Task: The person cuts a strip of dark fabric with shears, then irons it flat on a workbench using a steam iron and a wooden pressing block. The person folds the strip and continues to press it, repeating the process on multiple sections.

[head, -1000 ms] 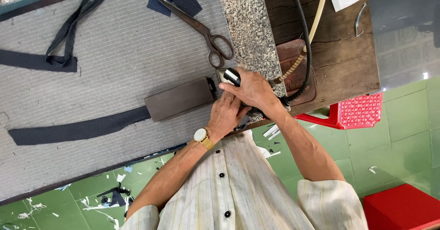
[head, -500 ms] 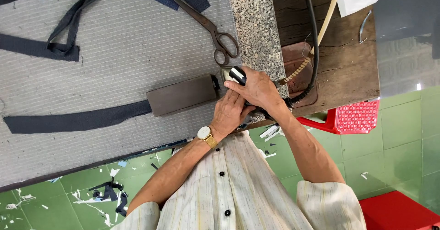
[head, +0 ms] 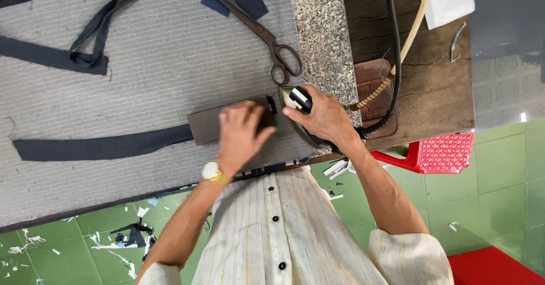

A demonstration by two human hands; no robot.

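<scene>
- Left hand (head: 241,134) lies flat, fingers spread, on a brown template (head: 207,125) over a dark fabric strip (head: 102,147).
- Right hand (head: 323,117) is clamped round an iron (head: 300,99) just beside it.
- Scissors (head: 264,35) lie just beyond both hands on the counter (head: 159,63); cables (head: 394,46) trail past the right hand.

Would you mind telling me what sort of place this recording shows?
Most likely a tailoring or garment workshop: large scissors lie on a grey padded table, dark fabric strips are spread across it, and cloth scraps litter the green floor.

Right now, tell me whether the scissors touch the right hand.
Apart. The head view shows grey cloth between the scissors handles and the right hand, which grips the iron.
</scene>
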